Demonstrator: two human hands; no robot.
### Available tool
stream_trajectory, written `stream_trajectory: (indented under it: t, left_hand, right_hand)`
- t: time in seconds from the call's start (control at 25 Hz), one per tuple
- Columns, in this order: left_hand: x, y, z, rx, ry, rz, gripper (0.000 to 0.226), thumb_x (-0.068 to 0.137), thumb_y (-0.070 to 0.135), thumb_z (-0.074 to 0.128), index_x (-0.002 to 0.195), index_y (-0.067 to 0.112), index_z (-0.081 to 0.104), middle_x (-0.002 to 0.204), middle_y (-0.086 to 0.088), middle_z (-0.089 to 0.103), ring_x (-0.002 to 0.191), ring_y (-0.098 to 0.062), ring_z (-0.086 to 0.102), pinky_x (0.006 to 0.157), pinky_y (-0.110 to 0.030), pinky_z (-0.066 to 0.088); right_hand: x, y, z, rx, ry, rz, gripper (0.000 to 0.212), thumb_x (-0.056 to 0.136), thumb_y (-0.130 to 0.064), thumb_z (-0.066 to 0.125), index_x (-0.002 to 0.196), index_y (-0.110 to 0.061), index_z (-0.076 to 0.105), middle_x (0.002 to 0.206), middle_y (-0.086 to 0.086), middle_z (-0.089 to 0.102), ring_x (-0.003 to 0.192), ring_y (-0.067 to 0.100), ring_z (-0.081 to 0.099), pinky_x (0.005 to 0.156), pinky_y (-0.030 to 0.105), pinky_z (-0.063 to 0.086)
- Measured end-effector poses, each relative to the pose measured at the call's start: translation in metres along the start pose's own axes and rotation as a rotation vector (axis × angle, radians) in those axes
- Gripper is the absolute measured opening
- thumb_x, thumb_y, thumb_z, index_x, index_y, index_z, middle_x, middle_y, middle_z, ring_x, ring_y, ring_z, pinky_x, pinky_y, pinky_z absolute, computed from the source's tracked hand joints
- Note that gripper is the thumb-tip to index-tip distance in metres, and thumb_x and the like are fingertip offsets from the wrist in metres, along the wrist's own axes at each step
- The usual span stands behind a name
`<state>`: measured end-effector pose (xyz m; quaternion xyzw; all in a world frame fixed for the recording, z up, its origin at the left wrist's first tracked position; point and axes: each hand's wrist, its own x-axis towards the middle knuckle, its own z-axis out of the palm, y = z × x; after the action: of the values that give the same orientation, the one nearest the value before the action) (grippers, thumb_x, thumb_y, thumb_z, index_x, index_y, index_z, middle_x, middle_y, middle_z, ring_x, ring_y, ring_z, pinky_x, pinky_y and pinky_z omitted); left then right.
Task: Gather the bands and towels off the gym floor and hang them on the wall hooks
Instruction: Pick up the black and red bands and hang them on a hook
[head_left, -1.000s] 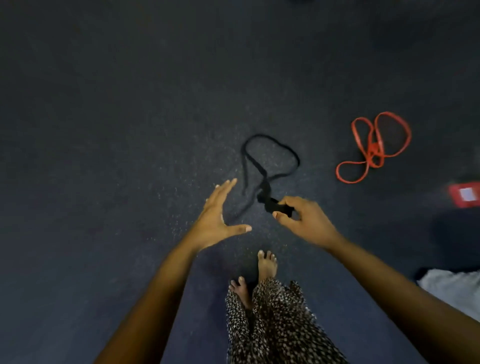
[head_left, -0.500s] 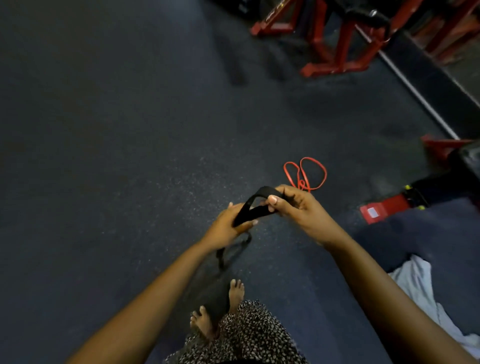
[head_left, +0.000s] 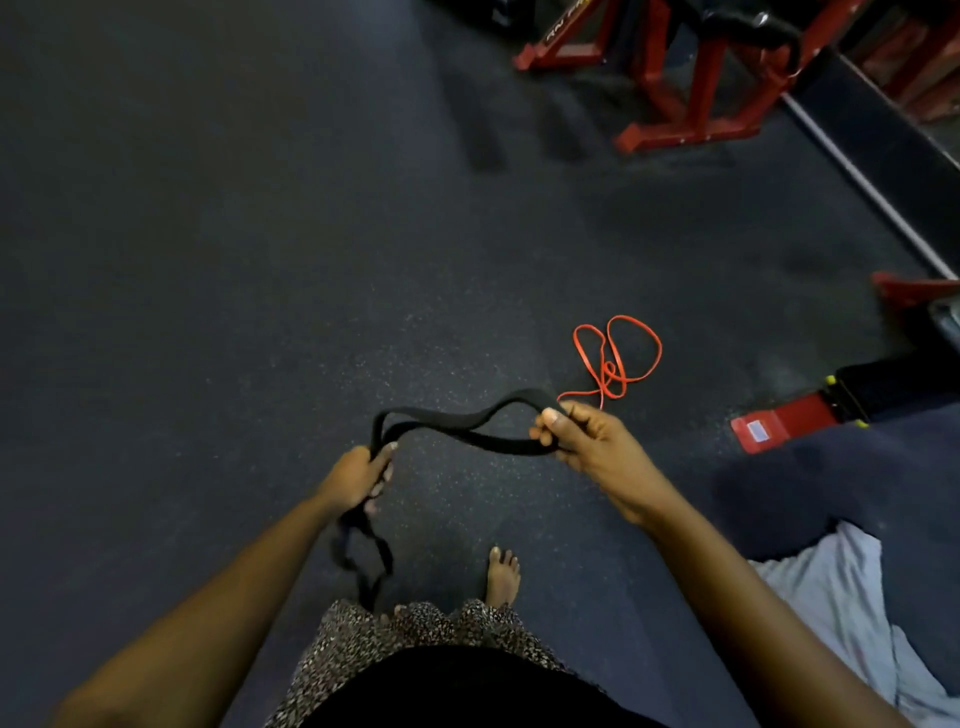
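Note:
A black band (head_left: 457, 423) hangs in the air between both my hands, above the dark gym floor. My left hand (head_left: 358, 475) grips one end, and the slack of the band dangles below it towards my feet. My right hand (head_left: 587, 441) pinches the other end with thumb and fingers. A red band (head_left: 618, 358) lies coiled on the floor just beyond my right hand. A pale towel (head_left: 852, 608) lies crumpled on the floor at the lower right, partly behind my right forearm. No wall hooks are in view.
Red metal gym frames (head_left: 691, 124) stand at the top right. A red and black machine base (head_left: 795, 418) sits on the floor at the right edge, with a dark mat (head_left: 852, 467) beside it. My bare foot (head_left: 501, 577) is below the hands.
The black band has come up off the floor. My left hand, open a second ago, took hold of it, and both hands have drawn apart, stretching it between them. The view has tilted up.

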<state>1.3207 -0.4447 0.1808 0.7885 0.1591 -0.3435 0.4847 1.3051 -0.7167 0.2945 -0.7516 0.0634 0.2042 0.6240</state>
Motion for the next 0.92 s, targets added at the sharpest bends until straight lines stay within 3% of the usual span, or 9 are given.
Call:
stream_trajectory:
  t: [0.08,0.16,0.28,0.4,0.48,0.6,0.68,0.8,0.92]
  left_hand:
    - [-0.007,0.011,-0.012,0.177,0.033,-0.035,0.045,0.095,0.028,0.042,0.056,0.006,0.046,0.045,-0.008,0.044,0.038,-0.022,0.043,0.047,-0.029,0.043]
    - [-0.015,0.025,-0.018,0.35,0.067,-0.052,0.042,0.093,0.023,0.045,0.054,0.008,0.045,0.048,-0.009,0.047,0.042,-0.022,0.045,0.049,-0.028,0.039]
    - [-0.033,0.06,-0.012,0.633,-0.023,-0.028,0.037,0.084,0.024,0.054,0.05,0.01,0.047,0.052,-0.007,0.051,0.051,-0.022,0.048,0.052,-0.028,0.036]
    - [-0.064,0.097,-0.018,0.583,-0.152,0.094,0.016,0.077,0.019,0.058,0.064,0.01,0.058,0.055,-0.002,0.056,0.052,-0.016,0.052,0.052,-0.026,0.04]
    - [-0.084,0.109,-0.041,0.495,-0.167,0.175,0.008,0.076,0.018,0.059,0.073,0.011,0.06,0.053,0.0,0.056,0.049,-0.012,0.053,0.05,-0.02,0.041]
    - [-0.096,0.1,-0.067,0.484,-0.125,0.287,0.004,0.076,0.013,0.064,0.074,0.016,0.061,0.056,0.005,0.059,0.05,-0.004,0.057,0.05,-0.014,0.042]
    - [-0.093,0.086,-0.07,0.465,-0.033,0.346,0.017,0.076,0.013,0.067,0.069,0.027,0.058,0.058,0.008,0.061,0.05,0.0,0.057,0.053,-0.018,0.043]
    - [-0.082,0.074,-0.063,0.265,0.087,0.417,0.013,0.078,0.022,0.07,0.088,0.027,0.064,0.057,0.006,0.065,0.053,-0.001,0.061,0.054,-0.017,0.046]
    - [-0.065,0.086,-0.056,0.275,-0.05,0.38,0.021,0.075,0.029,0.073,0.091,0.016,0.068,0.052,-0.001,0.059,0.045,-0.009,0.055,0.046,-0.017,0.042]
  right_hand:
    - [0.022,0.031,0.011,-0.403,0.095,0.149,0.015,0.093,-0.019,0.05,0.098,-0.013,0.063,0.095,0.01,0.066,0.09,0.012,0.061,0.081,0.032,0.043]
    - [0.031,0.045,0.033,-0.664,0.0,0.247,0.043,0.092,-0.021,0.051,0.132,-0.006,0.045,0.134,0.016,0.052,0.125,0.023,0.049,0.102,0.031,0.035]
    - [0.026,0.024,0.083,-0.639,-0.234,-0.058,0.076,0.085,-0.015,0.062,0.146,-0.017,0.017,0.152,0.008,0.026,0.14,0.023,0.026,0.115,0.032,0.023]
    - [0.036,-0.008,0.103,-0.753,-0.376,-0.304,0.065,0.081,-0.008,0.061,0.139,-0.013,0.032,0.14,0.013,0.043,0.13,0.025,0.039,0.113,0.038,0.026]
    - [0.047,-0.036,0.097,-0.822,-0.482,-0.332,0.028,0.087,-0.014,0.055,0.114,-0.008,0.051,0.114,0.016,0.059,0.104,0.026,0.056,0.094,0.036,0.039]
    - [0.048,-0.076,0.078,-0.839,-0.557,-0.411,0.007,0.092,-0.026,0.051,0.093,-0.02,0.049,0.09,0.006,0.057,0.081,0.02,0.053,0.071,0.034,0.041]
    - [0.043,-0.091,0.069,-0.784,-0.495,-0.474,0.007,0.092,-0.029,0.051,0.092,-0.023,0.048,0.085,-0.003,0.054,0.077,0.015,0.052,0.069,0.031,0.041]
    - [0.038,-0.087,0.048,-0.716,-0.371,-0.429,0.016,0.092,-0.028,0.051,0.1,-0.015,0.053,0.075,-0.008,0.049,0.067,0.006,0.048,0.062,0.017,0.036]
    - [0.037,-0.046,0.023,-0.657,-0.229,-0.283,0.013,0.093,-0.026,0.051,0.098,-0.015,0.052,0.077,-0.004,0.052,0.071,0.01,0.05,0.066,0.022,0.037]
